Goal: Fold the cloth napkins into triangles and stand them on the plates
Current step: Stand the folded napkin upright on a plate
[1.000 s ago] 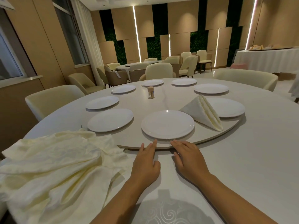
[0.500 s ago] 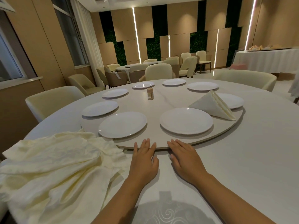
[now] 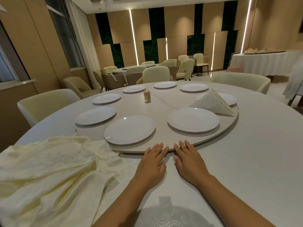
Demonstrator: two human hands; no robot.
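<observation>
Left hand: the left hand (image 3: 151,166) lies flat on the big round white table (image 3: 246,161), its grip released, fingers straight, fingertips touching the near edge of the round pale turntable (image 3: 160,102).
Right hand: the right hand (image 3: 188,159) lies flat just beside the left one, grip also released, fingertips resting on the same turntable edge.
Nearest plates: just beyond the left fingertips sits a bare round white plate (image 3: 129,129); beyond the right fingertips and a little to the right sits another bare white plate (image 3: 193,119).
Folded napkin: a cream cloth napkin folded into a triangle (image 3: 211,104) stands well beyond the right hand, leaning over a far white plate (image 3: 229,99) at the turntable's right rim.
Loose napkins: a heap of crumpled cream cloth napkins (image 3: 49,177) lies on the table left of the left hand, its edge reaching under the turntable rim.
Other plates: more bare white plates ring the far side of the turntable.
Centre: a small tan cylindrical holder (image 3: 147,96) stands far beyond both hands.
</observation>
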